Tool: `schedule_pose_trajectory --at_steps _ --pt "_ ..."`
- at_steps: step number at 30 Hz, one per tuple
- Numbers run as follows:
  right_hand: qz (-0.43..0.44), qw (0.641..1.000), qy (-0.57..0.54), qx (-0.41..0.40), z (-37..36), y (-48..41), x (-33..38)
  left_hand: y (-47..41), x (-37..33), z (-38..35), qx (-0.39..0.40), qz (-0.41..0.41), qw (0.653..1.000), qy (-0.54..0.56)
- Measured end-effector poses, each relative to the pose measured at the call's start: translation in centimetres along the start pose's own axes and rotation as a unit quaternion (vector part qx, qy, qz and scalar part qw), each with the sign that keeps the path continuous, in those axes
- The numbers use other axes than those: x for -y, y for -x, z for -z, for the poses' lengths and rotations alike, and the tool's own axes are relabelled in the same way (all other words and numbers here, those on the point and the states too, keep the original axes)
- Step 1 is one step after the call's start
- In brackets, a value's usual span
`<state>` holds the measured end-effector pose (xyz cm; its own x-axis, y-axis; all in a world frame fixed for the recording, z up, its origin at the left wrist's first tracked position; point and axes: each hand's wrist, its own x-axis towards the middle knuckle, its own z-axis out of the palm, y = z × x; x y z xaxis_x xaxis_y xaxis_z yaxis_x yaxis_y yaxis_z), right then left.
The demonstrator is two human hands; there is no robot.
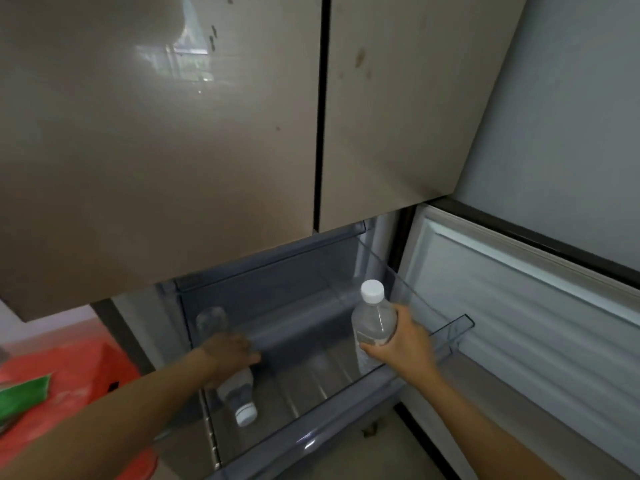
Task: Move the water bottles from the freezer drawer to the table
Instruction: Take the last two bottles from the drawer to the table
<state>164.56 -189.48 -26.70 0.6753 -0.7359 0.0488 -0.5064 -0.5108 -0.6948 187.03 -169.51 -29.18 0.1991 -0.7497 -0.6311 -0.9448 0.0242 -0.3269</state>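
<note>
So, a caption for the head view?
Freezer drawer: left hand grips lying water bottle, right hand holds upright water bottle.

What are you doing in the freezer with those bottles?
A person is reaching into the pulled-out freezer drawer with both hands. The right hand holds an upright water bottle with a white cap at the drawer's right side. The left hand grips a second water bottle, which lies on its side at the left. Neither bottle has been taken out yet.
</note>
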Motion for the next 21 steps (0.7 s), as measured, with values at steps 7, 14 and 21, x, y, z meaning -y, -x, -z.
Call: schedule_pose_trajectory --at_steps 7,14,21 --pt "-0.019 0.999 0.026 -0.014 -0.3 -0.2 0.1 -0.9 -1.1 -0.5 0.02 0.003 1.0 -0.005" --pt "-0.018 0.999 0.026 -0.003 -0.3 0.0 0.5 -1.6 -0.4 1.5 -0.114 0.027 0.967 0.227" --pt "-0.022 0.999 0.023 -0.008 -0.3 0.1 0.6 -2.2 -1.2 4.9 -0.228 0.091 0.851 0.464"
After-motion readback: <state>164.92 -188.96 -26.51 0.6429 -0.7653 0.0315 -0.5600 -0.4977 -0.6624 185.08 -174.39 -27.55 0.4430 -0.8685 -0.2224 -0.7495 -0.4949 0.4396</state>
